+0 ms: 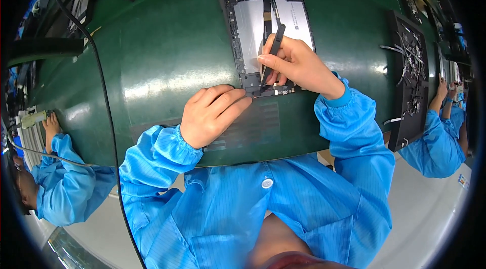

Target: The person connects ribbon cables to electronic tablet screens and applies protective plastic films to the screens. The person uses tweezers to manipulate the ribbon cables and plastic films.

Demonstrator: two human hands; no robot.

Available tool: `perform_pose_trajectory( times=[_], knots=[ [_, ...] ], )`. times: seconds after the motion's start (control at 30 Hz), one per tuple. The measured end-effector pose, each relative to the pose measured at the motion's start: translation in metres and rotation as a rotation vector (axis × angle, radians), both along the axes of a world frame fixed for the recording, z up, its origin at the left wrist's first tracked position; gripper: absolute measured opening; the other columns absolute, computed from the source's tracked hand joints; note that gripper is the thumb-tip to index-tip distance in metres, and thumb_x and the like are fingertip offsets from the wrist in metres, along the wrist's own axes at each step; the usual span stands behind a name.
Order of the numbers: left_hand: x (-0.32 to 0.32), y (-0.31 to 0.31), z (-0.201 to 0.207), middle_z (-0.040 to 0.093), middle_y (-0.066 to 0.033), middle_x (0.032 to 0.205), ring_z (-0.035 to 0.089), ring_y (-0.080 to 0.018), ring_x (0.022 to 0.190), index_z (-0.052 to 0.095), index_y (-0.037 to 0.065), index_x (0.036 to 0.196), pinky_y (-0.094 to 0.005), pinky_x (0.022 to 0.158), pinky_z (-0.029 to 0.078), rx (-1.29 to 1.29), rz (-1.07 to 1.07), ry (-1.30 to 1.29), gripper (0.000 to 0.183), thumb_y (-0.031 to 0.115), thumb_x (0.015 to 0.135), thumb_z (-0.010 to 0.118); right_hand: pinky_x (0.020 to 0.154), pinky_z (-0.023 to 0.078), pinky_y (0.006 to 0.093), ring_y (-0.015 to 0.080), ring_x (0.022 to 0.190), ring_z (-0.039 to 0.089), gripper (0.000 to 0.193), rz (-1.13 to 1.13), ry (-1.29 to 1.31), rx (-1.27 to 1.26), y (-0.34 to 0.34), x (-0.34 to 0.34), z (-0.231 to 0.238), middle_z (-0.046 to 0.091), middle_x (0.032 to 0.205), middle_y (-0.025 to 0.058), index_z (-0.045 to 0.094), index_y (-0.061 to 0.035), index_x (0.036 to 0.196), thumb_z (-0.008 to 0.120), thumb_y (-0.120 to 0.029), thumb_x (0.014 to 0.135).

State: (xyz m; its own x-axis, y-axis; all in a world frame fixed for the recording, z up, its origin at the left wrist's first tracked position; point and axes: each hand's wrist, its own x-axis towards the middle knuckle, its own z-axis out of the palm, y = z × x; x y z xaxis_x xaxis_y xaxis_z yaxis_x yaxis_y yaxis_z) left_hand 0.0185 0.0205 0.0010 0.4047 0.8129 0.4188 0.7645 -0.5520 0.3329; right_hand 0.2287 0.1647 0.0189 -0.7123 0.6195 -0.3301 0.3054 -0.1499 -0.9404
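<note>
Pinching black tweezers (272, 51), right fingers (268, 59) | left hand (212, 114) flat, steadying opened tablet (250, 26)

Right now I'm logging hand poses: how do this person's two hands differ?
The right hand pinches black tweezers, tips down on the opened tablet; the left hand holds nothing. The left lies flat, fingers pressing the tablet's near edge; the right is raised and curled. Both are bare, in blue cuffed sleeves.

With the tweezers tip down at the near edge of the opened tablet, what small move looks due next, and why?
Probably a slight press or nudge of the black tweezers at the tablet near edge: the right hand has the tip touching there, and the left hand braces that edge.
</note>
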Motion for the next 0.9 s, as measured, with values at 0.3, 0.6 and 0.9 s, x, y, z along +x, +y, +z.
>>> perform_pose_trajectory(
  times=[0.3, 0.6, 0.9],
  knots=[
    [-0.0001, -0.0011, -0.002, 0.071, -0.0024, 0.104, 0.066, -0.0219, 0.095, 0.073, 0.01, 0.102, -0.0337, 0.075, 0.055, -0.009, 0.011, 0.004, 0.038, 0.006, 0.064, 0.073, 0.053, 0.05, 0.0213, 0.0114, 0.068, 0.069, 0.024, 0.033, -0.047, -0.003, -0.0019, -0.0007, 0.0003, 0.068, 0.08, 0.0068, 0.056, -0.0042, 0.107, 0.062, -0.026, 0.101],
    [0.0007, -0.0017, 0.0001, 0.07, -0.0029, 0.105, 0.066, -0.0226, 0.095, 0.073, 0.01, 0.103, -0.034, 0.075, 0.055, -0.02, 0.01, 0.005, 0.038, 0.006, 0.065, 0.073, 0.056, 0.05, 0.0222, 0.0117, 0.069, 0.069, 0.023, 0.057, -0.048, 0.037, -0.0043, -0.0001, 0.0025, 0.069, 0.08, 0.0068, 0.059, -0.0035, 0.107, 0.063, -0.026, 0.1],
    [0.0013, -0.002, 0.0004, 0.07, -0.0029, 0.105, 0.066, -0.0225, 0.096, 0.073, 0.01, 0.103, -0.0343, 0.075, 0.055, -0.023, 0.011, 0.002, 0.038, 0.006, 0.065, 0.073, 0.056, 0.051, 0.0223, 0.0121, 0.069, 0.07, 0.023, 0.048, -0.042, 0.047, -0.006, 0.0001, 0.0015, 0.069, 0.078, 0.0071, 0.058, -0.0041, 0.105, 0.063, -0.026, 0.1]
  ],
)
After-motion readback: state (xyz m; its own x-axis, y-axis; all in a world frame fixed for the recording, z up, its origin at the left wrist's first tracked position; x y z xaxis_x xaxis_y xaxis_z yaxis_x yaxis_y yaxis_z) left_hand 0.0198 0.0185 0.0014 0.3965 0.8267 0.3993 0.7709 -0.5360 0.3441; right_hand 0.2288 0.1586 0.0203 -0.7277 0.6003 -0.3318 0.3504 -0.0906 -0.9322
